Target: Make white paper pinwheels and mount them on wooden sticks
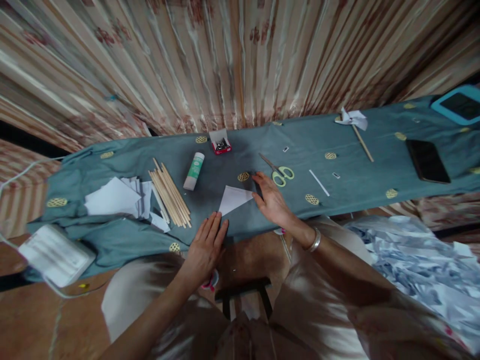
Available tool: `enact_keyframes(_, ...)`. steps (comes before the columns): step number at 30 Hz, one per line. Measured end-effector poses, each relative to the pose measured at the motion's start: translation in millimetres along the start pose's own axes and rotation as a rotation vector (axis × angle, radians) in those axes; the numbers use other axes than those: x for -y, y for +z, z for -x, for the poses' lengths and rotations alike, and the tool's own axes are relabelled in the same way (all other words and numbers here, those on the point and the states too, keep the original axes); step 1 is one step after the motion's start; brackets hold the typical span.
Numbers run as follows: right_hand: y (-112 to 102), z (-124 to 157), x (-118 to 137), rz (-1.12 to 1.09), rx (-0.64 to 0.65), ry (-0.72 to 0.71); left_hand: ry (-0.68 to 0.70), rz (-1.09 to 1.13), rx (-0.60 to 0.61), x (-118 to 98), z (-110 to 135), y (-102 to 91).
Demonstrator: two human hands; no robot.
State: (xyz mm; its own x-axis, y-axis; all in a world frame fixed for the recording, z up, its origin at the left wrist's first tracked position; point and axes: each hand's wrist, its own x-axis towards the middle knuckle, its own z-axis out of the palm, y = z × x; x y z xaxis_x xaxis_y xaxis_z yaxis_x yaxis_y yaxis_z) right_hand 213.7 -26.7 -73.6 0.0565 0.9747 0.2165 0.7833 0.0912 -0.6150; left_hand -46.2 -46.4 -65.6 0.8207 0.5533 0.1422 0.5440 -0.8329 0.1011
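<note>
A white piece of paper folded into a triangle (pixel 233 200) lies on the cloth between my hands. My left hand (pixel 205 246) rests flat at its near left corner, fingers stretched out and side by side. At the paper's right tip is my right hand (pixel 273 201), thumb and fingers apart, the thumb by the tip. Whether the thumb presses on the paper I cannot tell. Just beyond my right fingers are scissors (pixel 283 175) with light green handles. A glue stick (pixel 194 171) and a small red box of metal pins or clips (pixel 221 144) stand farther back.
Wooden sticks (pixel 170 195) and a stack of white paper squares (pixel 112 197) lie left on the green cloth (pixel 262 220). Rightward are a paper pinwheel (pixel 353 119) on a stick, a paper strip (pixel 319 183) and a phone (pixel 427 161). A white power strip (pixel 56 255) sits near left.
</note>
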Motion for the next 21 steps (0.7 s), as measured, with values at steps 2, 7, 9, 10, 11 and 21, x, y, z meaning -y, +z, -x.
enact_keyframes(2, 0.3, -0.4, -3.7, -0.005, -0.006, -0.022, -0.029, -0.003, 0.009, 1.6, 12.1, -2.9)
enact_keyframes(7, -0.6, -3.1, -8.8, -0.009, -0.03, -0.055, -0.054, 0.03, -0.047, 2.4, 29.5, -3.2)
enact_keyframes(9, -2.8, -4.2, -8.0, -0.011, -0.051, -0.062, -0.078, 0.068, -0.098, 0.0, 30.2, -3.3)
enact_keyframes(10, -4.0, -4.5, -6.4, -0.008, -0.062, -0.068, -0.093, 0.095, -0.126, -1.7, 29.6, -3.8)
enact_keyframes(11, -5.1, -4.7, -3.8, -0.003, -0.07, -0.079, -0.111, 0.127, -0.153, -3.4, 28.7, -4.8)
enact_keyframes(21, -2.9, -17.5, 24.5, 0.034, 0.116, -0.143, -0.504, 0.626, -0.258, 6.5, 8.0, -15.2)
